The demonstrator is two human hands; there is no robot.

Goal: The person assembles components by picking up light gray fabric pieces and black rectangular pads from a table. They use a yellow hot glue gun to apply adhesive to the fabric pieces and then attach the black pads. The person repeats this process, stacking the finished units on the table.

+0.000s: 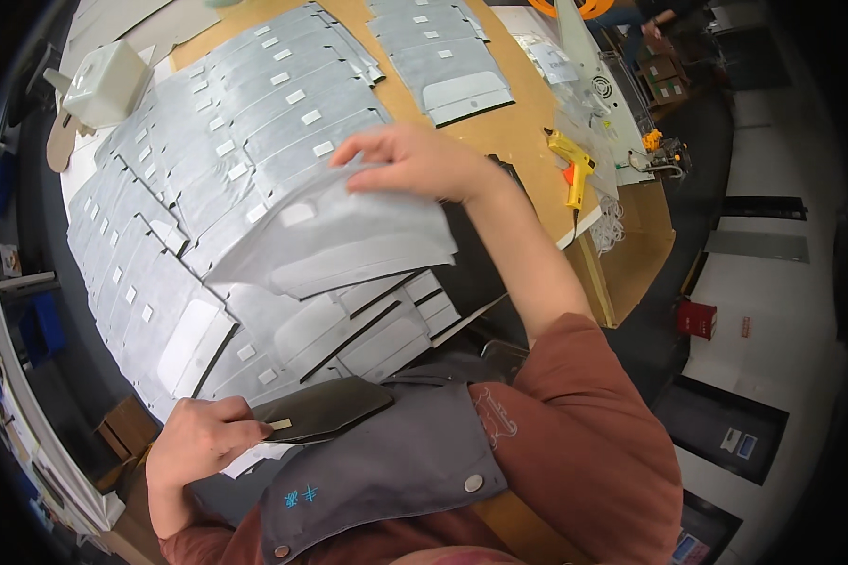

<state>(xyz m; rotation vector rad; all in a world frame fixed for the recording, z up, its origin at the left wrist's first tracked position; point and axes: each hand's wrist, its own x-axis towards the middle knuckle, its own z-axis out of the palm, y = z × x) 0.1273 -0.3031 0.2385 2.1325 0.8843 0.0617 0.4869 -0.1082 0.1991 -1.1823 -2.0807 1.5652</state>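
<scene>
My right hand [410, 162] is raised over the middle of the table, its thumb and fingers closed on the upper edge of a thin grey fabric panel [367, 231]. That panel hangs tilted, with a small white patch on it and a dark lower edge. Close to my body, my left hand [203, 438] pinches the left end of a dark panel [334, 410]. A small pale strip [281, 425] shows at my left fingertips. Beneath both hands, rows of overlapping grey panels [184, 179] with white patches cover the table.
A yellow glue gun [575, 169] lies near the table's right edge, beside a white machine [598, 85] and a coil of white cord [610, 224]. A white container [106, 85] stands far left. Another row of panels [443, 61] lies at the back. Another person [645, 24] is far right.
</scene>
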